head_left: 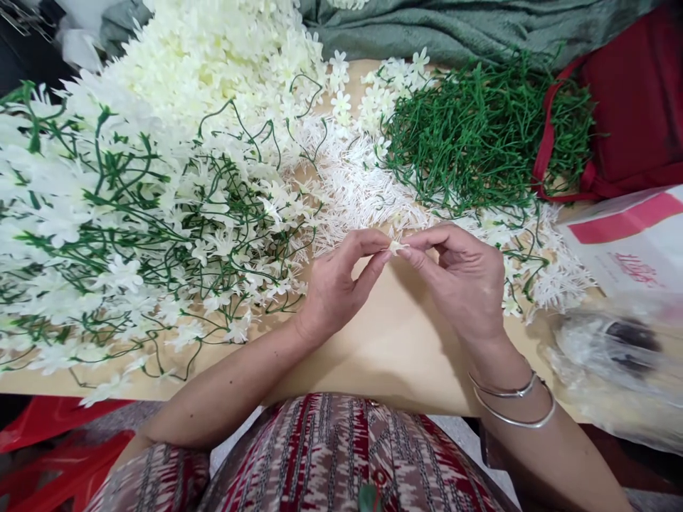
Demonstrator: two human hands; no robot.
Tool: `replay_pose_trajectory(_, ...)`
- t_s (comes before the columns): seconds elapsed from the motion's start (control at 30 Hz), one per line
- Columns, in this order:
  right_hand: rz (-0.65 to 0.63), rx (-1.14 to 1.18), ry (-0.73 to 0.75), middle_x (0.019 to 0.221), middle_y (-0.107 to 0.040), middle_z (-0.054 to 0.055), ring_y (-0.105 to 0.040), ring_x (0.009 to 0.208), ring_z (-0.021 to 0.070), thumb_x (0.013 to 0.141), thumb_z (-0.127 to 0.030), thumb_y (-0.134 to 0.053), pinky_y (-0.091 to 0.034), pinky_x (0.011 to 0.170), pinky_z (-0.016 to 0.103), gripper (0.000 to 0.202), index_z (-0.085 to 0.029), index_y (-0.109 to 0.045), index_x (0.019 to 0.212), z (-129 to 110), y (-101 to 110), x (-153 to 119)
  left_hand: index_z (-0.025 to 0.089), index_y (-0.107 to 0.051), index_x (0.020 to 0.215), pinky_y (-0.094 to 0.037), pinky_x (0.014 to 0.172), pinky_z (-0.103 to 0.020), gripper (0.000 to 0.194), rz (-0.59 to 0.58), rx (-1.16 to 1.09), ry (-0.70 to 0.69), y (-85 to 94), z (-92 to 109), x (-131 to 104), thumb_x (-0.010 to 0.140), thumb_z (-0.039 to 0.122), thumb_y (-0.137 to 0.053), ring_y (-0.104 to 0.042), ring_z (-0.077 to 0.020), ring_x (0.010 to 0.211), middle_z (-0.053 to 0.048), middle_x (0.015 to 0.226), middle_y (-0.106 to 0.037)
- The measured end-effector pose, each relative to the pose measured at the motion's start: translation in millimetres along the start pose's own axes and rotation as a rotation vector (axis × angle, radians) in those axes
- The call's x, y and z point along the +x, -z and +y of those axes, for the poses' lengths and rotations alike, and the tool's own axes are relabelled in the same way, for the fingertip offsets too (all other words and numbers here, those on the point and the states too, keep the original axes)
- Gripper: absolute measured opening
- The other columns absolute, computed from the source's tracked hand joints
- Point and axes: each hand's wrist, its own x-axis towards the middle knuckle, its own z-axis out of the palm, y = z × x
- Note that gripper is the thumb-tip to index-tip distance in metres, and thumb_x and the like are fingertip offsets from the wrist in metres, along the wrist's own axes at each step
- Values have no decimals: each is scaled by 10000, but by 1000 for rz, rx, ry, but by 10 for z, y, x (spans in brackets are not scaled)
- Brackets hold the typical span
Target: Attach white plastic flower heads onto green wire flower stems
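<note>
Between my fingertips, above the front of the table, is a small white artificial flower (395,247). My left hand (341,281) pinches it from the left with thumb and forefinger. On the other side, my right hand (462,274) grips it the same way, with the fingers partly curled. Just beyond both hands lies a heap of thin white flower stamens (368,188). A large pile of white flowers on green stems (176,213) spreads to the left of my left hand. Green plastic stems (474,135) lie heaped beyond my right hand.
Loose cream-white petals (224,64) rise in a mound at the back left. A dark red bag (634,107) stands at the back right, its strap over the green stems. Nearer are a white and red printed bag (629,242) and clear plastic bags (613,363). Green cloth (453,28) lies behind.
</note>
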Motion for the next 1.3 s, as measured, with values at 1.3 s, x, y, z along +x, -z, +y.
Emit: replay_pose_trajectory(1.3, 2, 594, -429, 712, -651, -51, -558, 660, 111, 750, -400, -929, -483, 651, 263, 273, -320, -799, 977, -7, -174, -34, 183, -688, 1033, -642, 912, -261, 84, 29, -61, -69, 16, 7, 63, 972, 127, -701, -801, -145, 1013, -50, 1033, -824)
